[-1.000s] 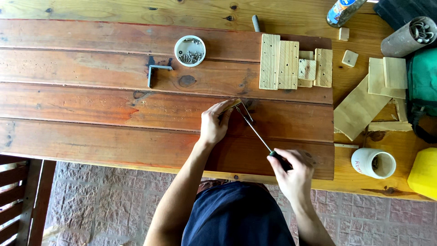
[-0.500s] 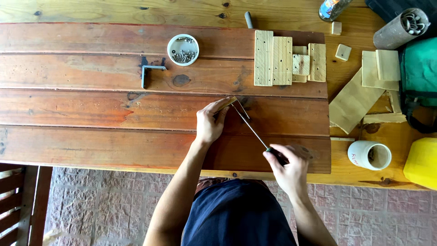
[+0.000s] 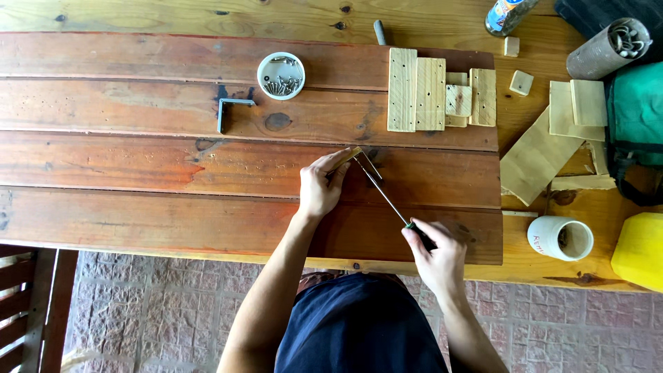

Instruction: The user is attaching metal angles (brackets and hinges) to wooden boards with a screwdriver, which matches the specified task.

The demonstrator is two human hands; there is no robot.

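1. The left hand (image 3: pixel 321 185) rests on a reddish wooden panel (image 3: pixel 138 166), its fingertips pinching a small metal bracket (image 3: pixel 357 156) against the wood.
2. The right hand (image 3: pixel 435 252) is closed around the dark handle of a screwdriver (image 3: pixel 387 197), whose thin shaft slants up and away to meet the bracket just beside the left fingertips.
3. Beyond the left hand, well apart, sits a round white tub of screws (image 3: pixel 281 76), with a second angle bracket (image 3: pixel 231 110) near it.
4. Past the screwdriver tip lie pale drilled wooden slats (image 3: pixel 414 93) side by side.
5. Just to the right of the right hand stands a white cup (image 3: pixel 561 238); a yellow container (image 3: pixel 639 252) is farther right.
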